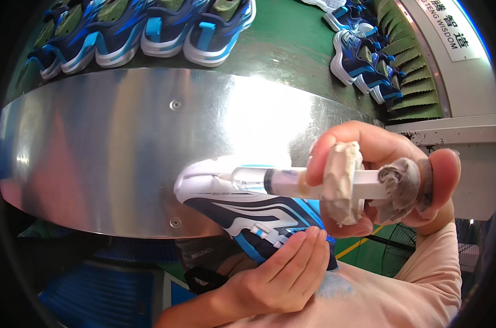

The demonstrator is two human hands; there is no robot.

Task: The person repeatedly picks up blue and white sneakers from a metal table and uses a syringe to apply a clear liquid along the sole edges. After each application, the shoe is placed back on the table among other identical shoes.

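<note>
My right hand point(390, 147) grips a clear plastic syringe point(291, 183), fingers around its tape-wrapped flange and thumb against the wrapped plunger end. The syringe lies roughly level, its tip pointing left over the white sole edge near one end of a navy, white and blue sports shoe point(259, 210). Whether the tip touches the shoe I cannot tell. My left hand point(289, 268) holds the shoe from the near side, fingers together against its upper. The shoe is tilted on its side at the near edge of a shiny metal plate point(122, 158); part of it is hidden by my hands.
Several similar shoes point(166, 33) stand in a row on a green surface point(280, 54) beyond the plate. More shoes point(363, 65) sit at the far right beside a green strip curtain point(423, 71). A white machine frame point(450, 33) rises at right; a blue crate-like object point(100, 295) is low left.
</note>
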